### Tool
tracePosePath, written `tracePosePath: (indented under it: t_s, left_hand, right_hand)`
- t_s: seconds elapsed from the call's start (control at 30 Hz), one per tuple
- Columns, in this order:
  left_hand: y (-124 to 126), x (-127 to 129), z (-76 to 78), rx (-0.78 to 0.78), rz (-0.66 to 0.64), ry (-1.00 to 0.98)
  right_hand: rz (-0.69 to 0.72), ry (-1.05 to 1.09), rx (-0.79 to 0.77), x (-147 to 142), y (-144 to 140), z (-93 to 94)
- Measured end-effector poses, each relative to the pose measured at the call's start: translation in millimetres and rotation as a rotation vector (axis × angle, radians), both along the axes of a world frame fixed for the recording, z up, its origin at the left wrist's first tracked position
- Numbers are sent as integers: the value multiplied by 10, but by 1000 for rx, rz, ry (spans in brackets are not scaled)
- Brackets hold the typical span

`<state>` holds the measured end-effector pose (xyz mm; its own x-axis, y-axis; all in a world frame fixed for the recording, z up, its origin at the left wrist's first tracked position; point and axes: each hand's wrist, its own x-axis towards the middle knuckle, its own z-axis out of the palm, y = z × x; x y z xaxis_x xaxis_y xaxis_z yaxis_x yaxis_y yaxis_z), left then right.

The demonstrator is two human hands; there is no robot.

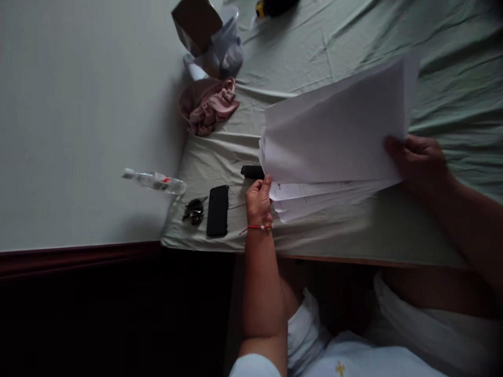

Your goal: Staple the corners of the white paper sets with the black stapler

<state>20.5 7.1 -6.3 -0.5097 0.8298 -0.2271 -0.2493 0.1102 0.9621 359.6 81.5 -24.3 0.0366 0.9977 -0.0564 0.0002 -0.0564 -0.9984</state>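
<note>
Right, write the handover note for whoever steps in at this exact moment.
Left hand: fingers pinching the near-left corner of the paper stack lying on the green sheet.
Right hand: gripping the right edge of the top sheets, lifted and tilted off the stack.
Nearby on the left: black phone, sunglasses, small black item, clear bottle, pink cloth.
Done: top sheets raised clear of the pile.
Left: lifted sheets not yet put down; the lower pages sit fanned, not squared.

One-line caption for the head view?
Both hands, left hand and right hand, lift a paper sheet off a stack beside a phone.
</note>
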Motion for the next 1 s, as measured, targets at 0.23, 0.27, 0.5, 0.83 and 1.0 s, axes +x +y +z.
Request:
tracePosePath:
  t_s: [0.23, 0.27, 0.5, 0.83, 1.0]
  left_hand:
    - [-70, -8, 23, -18, -150, -72]
    - [-78, -13, 14, -17, -155, -76]
    - [-53, -18, -73, 11, -100, -93]
    - [11, -6, -88, 23, -82, -140]
    - [18, -39, -117, 21, -86, -109]
  right_hand:
    - [-61, 56, -12, -21, 32, 16]
    - [-63, 57, -16, -21, 32, 19]
    - [-58, 73, -36, -23, 20, 30]
    - [-70, 97, -57, -34, 13, 61]
    - [-69, 125, -62, -44, 14, 65]
